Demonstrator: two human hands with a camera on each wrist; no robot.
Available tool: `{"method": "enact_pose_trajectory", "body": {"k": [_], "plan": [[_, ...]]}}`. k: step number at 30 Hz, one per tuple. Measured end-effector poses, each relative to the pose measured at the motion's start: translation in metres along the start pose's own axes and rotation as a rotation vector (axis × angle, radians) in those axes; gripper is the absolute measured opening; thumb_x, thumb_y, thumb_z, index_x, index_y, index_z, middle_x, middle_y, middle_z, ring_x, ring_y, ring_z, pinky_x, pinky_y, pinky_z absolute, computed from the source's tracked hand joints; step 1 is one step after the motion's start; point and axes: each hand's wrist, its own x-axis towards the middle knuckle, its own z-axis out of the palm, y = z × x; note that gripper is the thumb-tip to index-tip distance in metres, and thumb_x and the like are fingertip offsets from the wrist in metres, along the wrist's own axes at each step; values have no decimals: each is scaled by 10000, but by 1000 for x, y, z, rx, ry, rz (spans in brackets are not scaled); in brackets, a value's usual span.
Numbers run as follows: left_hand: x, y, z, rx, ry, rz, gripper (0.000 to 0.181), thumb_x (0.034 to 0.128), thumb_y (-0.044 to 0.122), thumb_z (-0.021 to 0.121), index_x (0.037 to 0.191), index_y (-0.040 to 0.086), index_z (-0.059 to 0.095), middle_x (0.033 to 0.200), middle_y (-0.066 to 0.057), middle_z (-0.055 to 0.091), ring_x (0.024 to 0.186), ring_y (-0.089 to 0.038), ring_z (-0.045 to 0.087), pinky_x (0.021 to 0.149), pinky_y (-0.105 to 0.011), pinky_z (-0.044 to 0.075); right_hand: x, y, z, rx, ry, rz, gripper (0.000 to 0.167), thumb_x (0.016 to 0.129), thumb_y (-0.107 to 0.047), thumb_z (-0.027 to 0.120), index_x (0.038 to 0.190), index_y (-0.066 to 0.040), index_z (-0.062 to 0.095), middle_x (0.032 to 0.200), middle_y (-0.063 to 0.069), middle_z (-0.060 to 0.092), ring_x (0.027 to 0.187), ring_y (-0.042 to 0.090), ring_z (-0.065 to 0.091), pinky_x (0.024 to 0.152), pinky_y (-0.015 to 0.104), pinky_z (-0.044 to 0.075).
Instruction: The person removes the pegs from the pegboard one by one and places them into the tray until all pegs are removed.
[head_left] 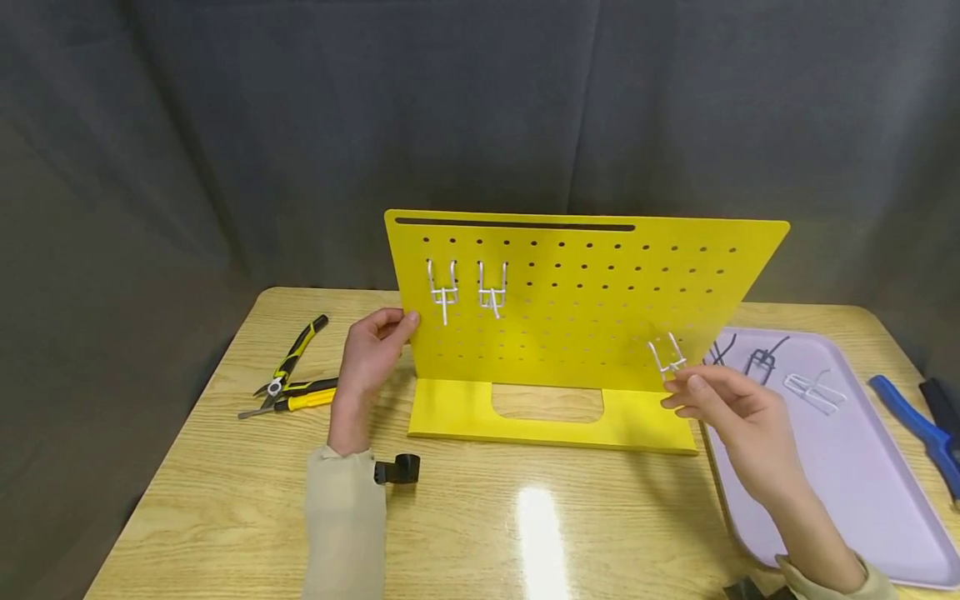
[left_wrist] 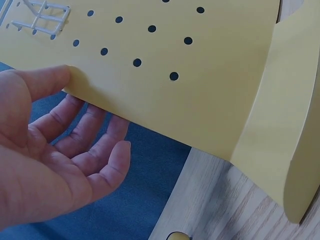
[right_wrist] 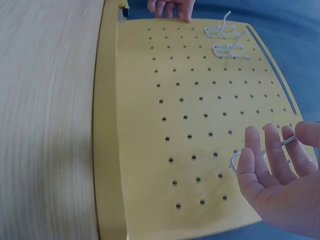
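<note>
A yellow pegboard (head_left: 570, 333) stands upright on its base, with two white wire hooks (head_left: 444, 293) (right_wrist: 230, 50) hung near its upper left. My left hand (head_left: 375, 350) (left_wrist: 55, 145) grips the board's left edge, thumb on the front face and fingers behind. In my right hand (head_left: 742, 425) (right_wrist: 285, 175) a third white hook (head_left: 667, 357) is pinched by its stem between thumb and fingers, its prongs pointing up in front of the board's lower right. Whether this hook touches the board I cannot tell.
A lilac tray (head_left: 862, 492) on the right holds dark hooks (head_left: 762, 362) and a white hook (head_left: 816, 390). Beyond it lies a blue-handled tool (head_left: 918, 429). Left of the board are pliers (head_left: 292, 358) and a yellow screwdriver (head_left: 307, 400). A dark curtain hangs behind.
</note>
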Motion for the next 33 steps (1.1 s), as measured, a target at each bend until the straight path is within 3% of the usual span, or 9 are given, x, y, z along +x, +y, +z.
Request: {"method": "enact_pose_trajectory", "body": {"k": [6,18,26,33], "plan": [[1,-1,0,-5,-4,5,341,972,248,586,1152,-39,623,1030,-122,609,975,-256,545,811,-314,398,-7,3,-19,38,-3,6,191,973,79,459,1108,155,571,993,55,710,851,142,686,751,259,531],[-1,-3,0,-5,3,-1,341,968,234,594,1165,-44,619,1049,-140,607,978,-257,540,811,-311,398,-23,11,-53,-38,114,141,209,966,31,516,1141,83,617,971,11,724,821,130,693,719,233,531],[0,-2,0,-4,4,7,329,967,229,596,1154,-40,626,1048,-141,613,984,-270,552,823,-318,412,-24,16,-77,-35,105,164,206,966,25,519,1139,53,627,959,-1,724,813,121,703,707,217,529],[1,-1,1,-23,-4,7,342,970,243,589,1148,-47,623,1039,-139,614,992,-282,552,835,-326,410,-24,20,-98,-142,96,252,205,983,-70,535,1145,4,635,958,-36,720,809,100,700,699,193,523]]}}
